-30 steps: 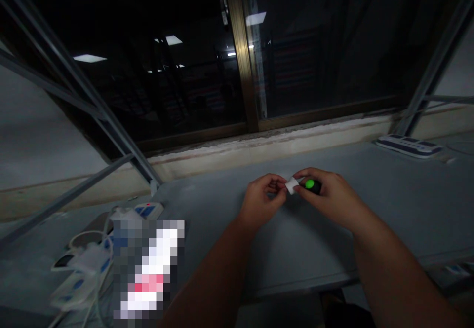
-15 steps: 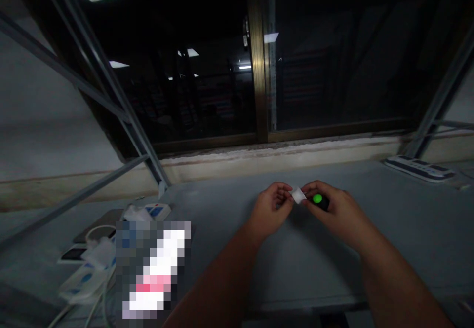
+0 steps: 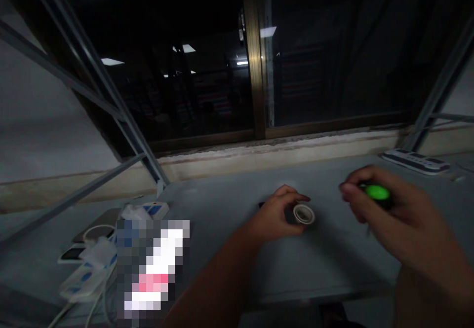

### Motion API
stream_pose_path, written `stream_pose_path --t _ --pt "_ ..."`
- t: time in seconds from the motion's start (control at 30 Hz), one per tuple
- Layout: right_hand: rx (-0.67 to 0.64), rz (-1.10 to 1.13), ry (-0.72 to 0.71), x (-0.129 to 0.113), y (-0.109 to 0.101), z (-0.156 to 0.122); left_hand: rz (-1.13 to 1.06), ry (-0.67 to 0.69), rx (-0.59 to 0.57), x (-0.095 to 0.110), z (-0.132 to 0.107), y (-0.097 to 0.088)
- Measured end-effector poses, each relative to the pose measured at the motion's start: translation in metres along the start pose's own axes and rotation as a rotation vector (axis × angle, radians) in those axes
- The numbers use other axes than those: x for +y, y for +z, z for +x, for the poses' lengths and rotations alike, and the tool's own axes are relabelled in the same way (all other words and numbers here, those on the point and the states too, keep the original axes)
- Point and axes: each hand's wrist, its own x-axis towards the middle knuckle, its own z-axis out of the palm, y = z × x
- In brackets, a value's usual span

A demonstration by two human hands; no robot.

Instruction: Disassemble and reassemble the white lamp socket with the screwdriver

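Observation:
My left hand [image 3: 279, 214] curls its thumb and fingers round a small white hollow round piece [image 3: 303, 214], whose open end faces up toward me. What the piece is exactly I cannot make out. A bit of something dark shows behind the left knuckles, mostly hidden. Off to the right and raised above the table, my right hand [image 3: 392, 214] is closed on a screwdriver [image 3: 377, 193] with a dark handle and bright green end. Most of its shaft is hidden or blurred. The two hands are well apart.
A grey table [image 3: 222, 249] lies below the window. At left are power strips [image 3: 83, 278], cables, crumpled white plastic and a flat scale-like device [image 3: 98, 224], beside a pixelated bright patch [image 3: 155, 269]. Another power strip [image 3: 416, 162] lies back right. Metal posts [image 3: 122, 116] flank the table.
The right hand has pulled away from the white piece, moving right and nearer with the screwdriver. The left hand has turned the white piece so its round opening shows.

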Motion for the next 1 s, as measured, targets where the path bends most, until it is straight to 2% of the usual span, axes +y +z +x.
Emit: stream_pose_path --t 0.03,0.07,0.13,0.2,0.3,0.5,0.77,1.0 --pt "0.156 0.218 -0.059 -0.009 -0.006 -0.002 0.003 0.015 -0.039 0.002 0.001 0.0" --pt "0.215 0.412 -0.109 -0.016 -0.01 -0.004 0.004 0.03 -0.096 0.004 0.002 0.0" --pt "0.268 0.659 -0.139 -0.026 -0.013 -0.004 -0.006 0.047 -0.202 0.006 0.005 0.002" --pt "0.282 0.744 -0.055 -0.029 -0.01 -0.001 -0.004 0.056 -0.268 0.007 0.007 0.004" --pt "0.179 0.807 0.037 -0.024 0.0 0.006 0.016 0.052 -0.306 0.008 0.009 0.008" --pt "0.075 0.806 -0.006 -0.007 0.018 0.015 0.033 0.009 -0.337 0.01 0.009 0.014" --pt "-0.065 0.794 0.078 0.014 0.042 0.019 -0.011 -0.072 -0.331 0.012 0.01 0.016" --pt "-0.105 0.809 0.138 0.014 0.046 0.02 -0.021 -0.097 -0.307 0.017 0.01 0.015"
